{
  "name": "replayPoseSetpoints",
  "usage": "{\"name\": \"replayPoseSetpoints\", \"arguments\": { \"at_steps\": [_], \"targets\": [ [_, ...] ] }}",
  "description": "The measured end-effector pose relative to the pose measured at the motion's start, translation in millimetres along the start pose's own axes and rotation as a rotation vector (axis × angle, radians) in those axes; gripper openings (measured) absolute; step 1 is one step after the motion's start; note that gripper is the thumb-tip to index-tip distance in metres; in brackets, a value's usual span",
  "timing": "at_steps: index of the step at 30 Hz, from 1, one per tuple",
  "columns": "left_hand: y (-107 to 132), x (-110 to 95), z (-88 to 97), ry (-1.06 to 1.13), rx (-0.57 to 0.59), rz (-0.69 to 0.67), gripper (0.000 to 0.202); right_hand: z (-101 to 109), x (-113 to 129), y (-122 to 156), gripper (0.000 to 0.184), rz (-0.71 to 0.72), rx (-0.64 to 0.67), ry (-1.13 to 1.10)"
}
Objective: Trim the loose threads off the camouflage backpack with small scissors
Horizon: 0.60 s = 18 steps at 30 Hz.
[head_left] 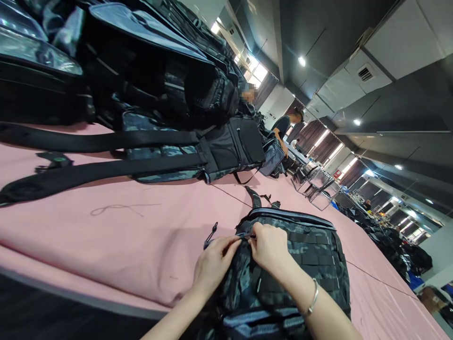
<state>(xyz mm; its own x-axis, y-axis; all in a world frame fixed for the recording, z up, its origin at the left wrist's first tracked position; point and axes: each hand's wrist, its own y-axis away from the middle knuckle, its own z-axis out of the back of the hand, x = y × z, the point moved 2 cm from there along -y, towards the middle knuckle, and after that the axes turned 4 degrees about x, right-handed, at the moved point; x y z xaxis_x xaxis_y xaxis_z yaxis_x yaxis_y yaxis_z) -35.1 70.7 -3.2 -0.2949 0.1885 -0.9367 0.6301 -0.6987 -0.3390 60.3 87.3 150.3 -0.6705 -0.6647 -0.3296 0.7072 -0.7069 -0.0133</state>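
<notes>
A dark camouflage fabric backpack with horizontal webbing rows [316, 259] lies on a pink cloth-covered table [123, 226], in front of the person. The left hand [213, 263] pinches a narrow bluish-grey strip [242, 235] at the backpack's upper left corner between thumb and fingertips. Just beside it, the right hand [271, 244], fingers curled in, grips the same strip's other end; the exact piece under its fingertips is too small to tell. A smooth silver bracelet [313, 297] circles the right wrist. Beyond, a second black-and-camouflage backpack with long, wide black straps [231, 146] lies near a heap of black bags [148, 87]. A thin, looped dark thread [106, 208] lies on the cloth to the left. Farther back, a co-worker in a dark top [282, 125] leans over a greyish-blue bag [272, 158].
</notes>
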Motion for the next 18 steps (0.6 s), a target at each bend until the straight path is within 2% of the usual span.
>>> {"name": "replayPoseSetpoints", "arguments": {
  "at_steps": [8,18],
  "targets": [
    [-11.5,-4.3,-6.1,-0.270,-0.003,-0.129,0.031,1.7,-1.9,-2.2,0.016,0.016,0.016,0.021],
    [-16.3,-8.1,-0.6,-0.317,-0.015,-0.221,0.028,-3.6,-5.2,-14.7,0.016,0.129,-0.032,0.046]
  ]
}}
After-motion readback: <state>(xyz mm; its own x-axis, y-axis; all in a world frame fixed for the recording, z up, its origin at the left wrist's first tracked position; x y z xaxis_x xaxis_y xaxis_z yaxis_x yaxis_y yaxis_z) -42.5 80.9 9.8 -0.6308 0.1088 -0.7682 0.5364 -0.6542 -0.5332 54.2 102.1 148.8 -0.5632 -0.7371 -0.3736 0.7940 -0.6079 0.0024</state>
